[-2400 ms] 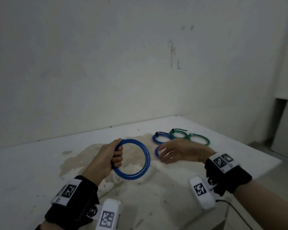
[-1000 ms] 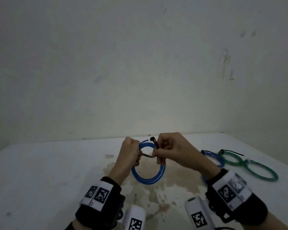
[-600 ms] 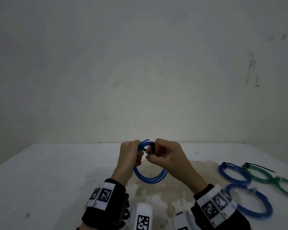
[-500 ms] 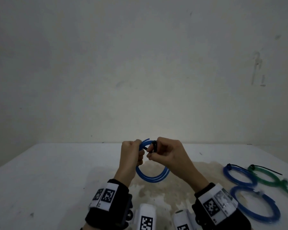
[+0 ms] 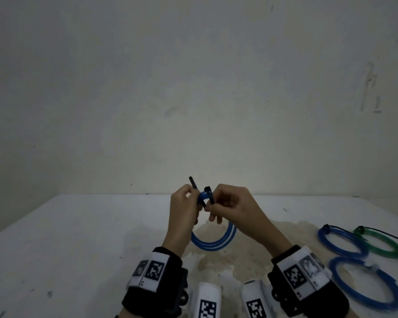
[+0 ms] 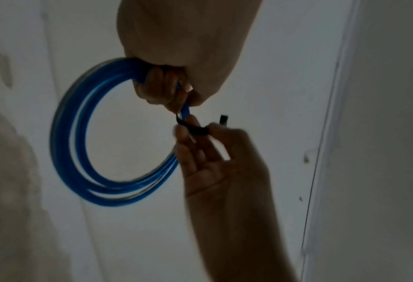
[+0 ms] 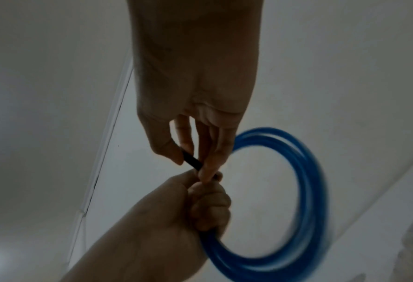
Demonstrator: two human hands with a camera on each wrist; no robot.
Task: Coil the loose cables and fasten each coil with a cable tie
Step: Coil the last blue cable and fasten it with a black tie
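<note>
head view only: tied coils (image 5: 340,243) on table (image 5: 78,237) at right

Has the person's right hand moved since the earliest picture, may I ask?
Yes. The right hand has left the tied blue cable coil and gone left, to the black cable tie on the held blue coil.

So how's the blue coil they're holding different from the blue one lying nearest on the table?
The held coil hangs in the air, gripped by the left hand; the table coil lies flat. The held coil's black tie sits loose, pinched by the right hand; the table coil's fastening looks pale, too blurred to judge. Both are blue round loops.
</note>
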